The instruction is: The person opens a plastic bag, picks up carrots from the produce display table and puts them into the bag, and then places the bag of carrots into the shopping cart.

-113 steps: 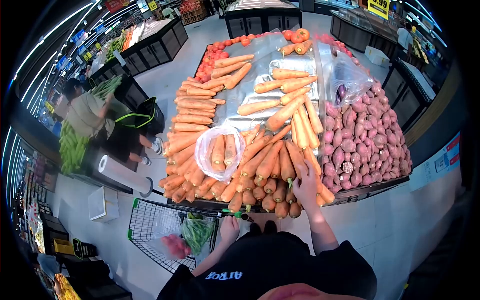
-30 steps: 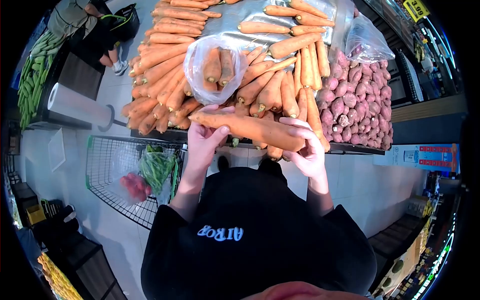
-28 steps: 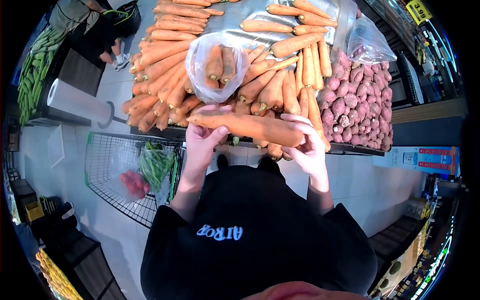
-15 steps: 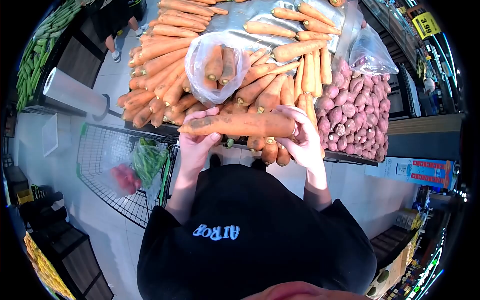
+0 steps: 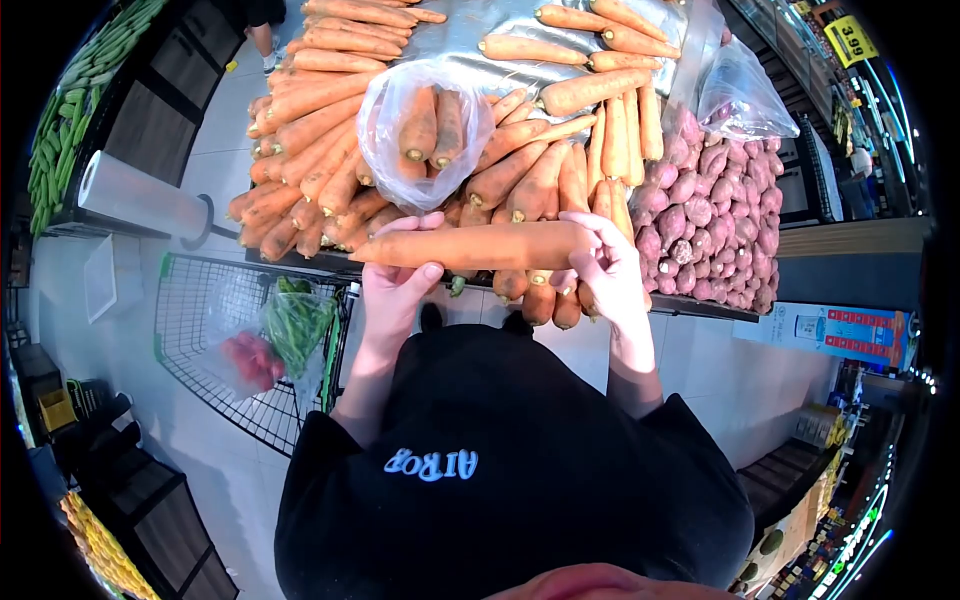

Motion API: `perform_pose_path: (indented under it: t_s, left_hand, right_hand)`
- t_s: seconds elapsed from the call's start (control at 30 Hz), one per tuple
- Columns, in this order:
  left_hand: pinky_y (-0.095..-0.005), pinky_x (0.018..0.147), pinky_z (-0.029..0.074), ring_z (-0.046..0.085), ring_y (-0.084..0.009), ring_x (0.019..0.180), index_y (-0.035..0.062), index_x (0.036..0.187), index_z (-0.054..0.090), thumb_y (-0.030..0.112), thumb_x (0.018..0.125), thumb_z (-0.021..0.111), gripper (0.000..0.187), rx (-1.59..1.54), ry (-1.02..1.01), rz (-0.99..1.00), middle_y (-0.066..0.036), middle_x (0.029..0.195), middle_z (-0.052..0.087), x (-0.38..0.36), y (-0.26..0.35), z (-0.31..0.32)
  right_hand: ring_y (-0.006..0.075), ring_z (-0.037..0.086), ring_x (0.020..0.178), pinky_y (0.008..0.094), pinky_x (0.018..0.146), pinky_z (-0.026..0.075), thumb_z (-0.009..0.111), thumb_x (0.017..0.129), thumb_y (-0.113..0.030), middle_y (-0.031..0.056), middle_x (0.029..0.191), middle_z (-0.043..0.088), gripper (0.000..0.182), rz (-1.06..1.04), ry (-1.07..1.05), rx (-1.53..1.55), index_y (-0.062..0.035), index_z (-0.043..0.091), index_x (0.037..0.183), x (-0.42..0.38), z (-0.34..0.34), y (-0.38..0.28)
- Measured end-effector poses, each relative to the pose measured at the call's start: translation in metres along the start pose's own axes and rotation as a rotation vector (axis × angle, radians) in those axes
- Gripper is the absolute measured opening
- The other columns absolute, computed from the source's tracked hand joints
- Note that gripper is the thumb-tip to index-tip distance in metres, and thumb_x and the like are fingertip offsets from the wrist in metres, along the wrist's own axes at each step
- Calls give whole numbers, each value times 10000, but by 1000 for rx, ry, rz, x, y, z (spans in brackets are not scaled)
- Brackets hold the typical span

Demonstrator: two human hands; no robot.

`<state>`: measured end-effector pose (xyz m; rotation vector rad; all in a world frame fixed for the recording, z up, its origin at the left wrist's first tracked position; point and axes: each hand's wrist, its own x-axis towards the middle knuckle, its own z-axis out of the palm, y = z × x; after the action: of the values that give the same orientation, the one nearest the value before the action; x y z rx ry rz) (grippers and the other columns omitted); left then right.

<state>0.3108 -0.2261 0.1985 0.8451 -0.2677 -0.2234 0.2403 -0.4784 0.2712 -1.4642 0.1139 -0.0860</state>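
A large carrot [image 5: 475, 247] lies level between my two hands, above the front edge of the carrot display. My left hand [image 5: 398, 280] is closed on its thin, pointed end, thumb in front and fingers behind. At the thick end, my right hand [image 5: 605, 265] grips it between thumb and fingers. The side facing me looks mostly smooth and orange. Just beyond, a clear plastic bag [image 5: 375, 130] sits open on the heap with two carrots [image 5: 418, 130] inside. Loose carrots [image 5: 320, 130] are piled around the bag.
Purple sweet potatoes [image 5: 715, 220] fill the right side of the stand, with another plastic bag [image 5: 745, 95] on them. At my left stands a shopping cart [image 5: 215, 310] holding bagged green vegetables [image 5: 298, 325] and a bagged red item [image 5: 252, 360]. A plastic bag roll [image 5: 140, 200] is behind it.
The carrot has been turned about its length: the dark-blotched side has rolled away and a cleaner side faces me. Both hands stay at its ends, the right fingers shifted slightly.
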Motion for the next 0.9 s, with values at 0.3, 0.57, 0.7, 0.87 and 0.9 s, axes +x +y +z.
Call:
perform_pose_path:
  t_s: [0.3,0.57,0.7,0.87,0.9]
  left_hand:
    - [-396,1057,471,576,-254,1236,5,1348,434,-60,884,676,528,-26,-23,-112,-224,1367,556,-5,-8,12]
    - [-373,986,521,605,-243,1183,-20,1333,418,-1,916,673,489,21,3,-129,-225,1341,567,-6,-7,18]
    - [-345,910,554,623,-219,1144,-29,1344,412,16,931,664,486,24,-15,-162,-199,1317,584,-6,-8,23]
    - [-337,898,550,641,-213,1102,-38,1344,416,14,940,653,471,48,-26,-200,-171,1271,610,-9,-9,20]
    - [-336,899,549,647,-212,1088,-40,1341,418,11,942,651,465,76,-38,-196,-168,1262,614,-9,-10,19]
  right_hand:
    - [89,520,462,219,448,413,471,1056,-338,32,610,580,383,172,-36,57,14,620,1020,1,-14,37]
    - [85,538,507,213,485,422,487,1039,-295,37,654,596,340,161,-61,-32,14,628,1030,-4,-4,33]
    - [82,547,530,210,504,426,494,1030,-273,39,676,604,319,147,-151,-47,14,632,1035,-10,8,12]
    - [90,594,625,223,573,481,585,954,-183,81,880,668,293,-114,-128,-171,18,613,1166,-7,5,4]
    - [96,603,641,227,585,490,598,949,-185,84,905,672,305,-90,-82,-142,21,613,1173,-7,3,2]
